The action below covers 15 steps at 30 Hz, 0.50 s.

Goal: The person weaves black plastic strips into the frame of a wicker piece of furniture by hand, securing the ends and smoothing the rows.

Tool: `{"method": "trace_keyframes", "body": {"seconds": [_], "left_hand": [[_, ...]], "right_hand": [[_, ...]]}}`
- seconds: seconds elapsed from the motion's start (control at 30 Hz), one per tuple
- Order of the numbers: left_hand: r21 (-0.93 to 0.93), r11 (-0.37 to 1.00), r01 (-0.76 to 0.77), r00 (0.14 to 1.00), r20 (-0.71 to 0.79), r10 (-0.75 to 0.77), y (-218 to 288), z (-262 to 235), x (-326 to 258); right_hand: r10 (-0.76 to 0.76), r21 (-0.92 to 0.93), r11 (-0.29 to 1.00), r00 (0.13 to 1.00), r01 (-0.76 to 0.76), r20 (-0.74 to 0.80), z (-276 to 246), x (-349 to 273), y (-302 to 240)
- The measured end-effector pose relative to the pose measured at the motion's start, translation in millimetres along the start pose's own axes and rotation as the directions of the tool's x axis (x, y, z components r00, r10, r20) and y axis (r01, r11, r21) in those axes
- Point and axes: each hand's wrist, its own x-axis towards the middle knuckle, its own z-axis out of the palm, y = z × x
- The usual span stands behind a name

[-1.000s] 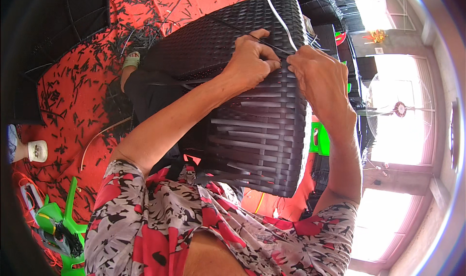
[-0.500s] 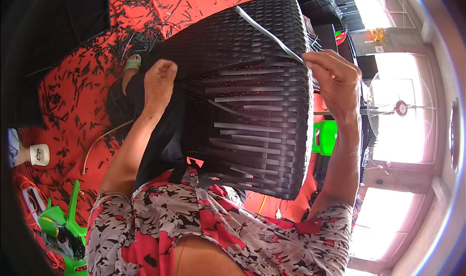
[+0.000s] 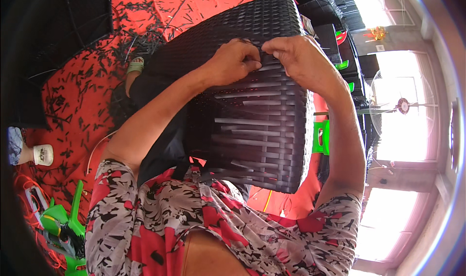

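Observation:
A large dark woven wicker piece of flat plastic strips lies before me, tight in its upper part and along its right edge. Lower down, loose grey strip ends lie across the weave. My left hand is closed in a pinch over the upper weave; what its fingers hold is hidden. My right hand has its thumb and forefinger pressed together beside the left fingertips, at the top of the loose strips. The strip it works on is mostly covered by the fingers.
Dark strip cuttings litter the red floor covering. Green plastic furniture with tools and an orange cord stands at lower left. Another person's shoe shows at left. A fan stands at right near the windows.
My left hand has moved right and up onto the weave. My right hand has moved left to meet it, and the long pale strip it held no longer stands out across the weave.

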Motion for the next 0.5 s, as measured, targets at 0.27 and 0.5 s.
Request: {"method": "trace_keyframes", "body": {"seconds": [0.27, 0.5], "left_hand": [[-0.296, 0.937, 0.185, 0.978, -0.042, -0.206, 34.4, -64.2, -3.1], [-0.321, 0.863, 0.39, 0.92, 0.158, -0.357, 53.1, -104.5, -33.0]], "right_hand": [[0.048, 0.295, 0.953, 0.997, -0.064, 0.06, 5.0, 8.4, -8.2], [0.153, 0.502, 0.862, 0.981, -0.073, -0.119, -16.4, -5.4, -7.9]]}}
